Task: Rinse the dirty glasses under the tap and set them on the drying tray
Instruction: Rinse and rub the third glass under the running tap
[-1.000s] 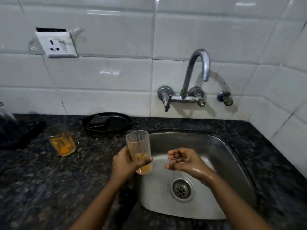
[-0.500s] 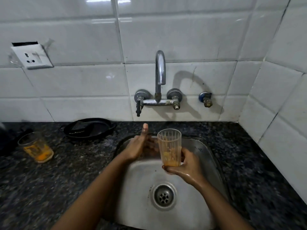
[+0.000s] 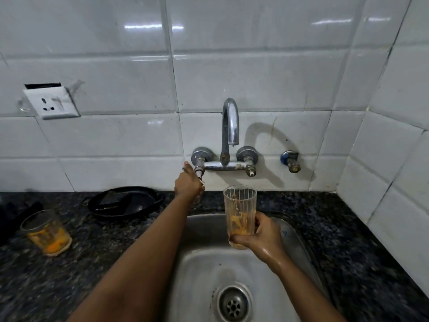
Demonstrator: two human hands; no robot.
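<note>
Under the tap spout (image 3: pixel 232 126), the right hand (image 3: pixel 260 233) grips the dirty glass (image 3: pixel 240 212); left hand (image 3: pixel 189 182) grips the tap handle (image 3: pixel 200 171). Turn slowly (avoid splashing).

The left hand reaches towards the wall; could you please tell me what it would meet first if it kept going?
The left hand is already at the tap's left valve handle; beyond lies the tiled wall, though depth is unclear.

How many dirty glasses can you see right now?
2. One ribbed glass with orange residue is held upright in the right hand over the sink, below the tap spout. The other glass stands on the counter at the far left. None seem hidden.
</note>
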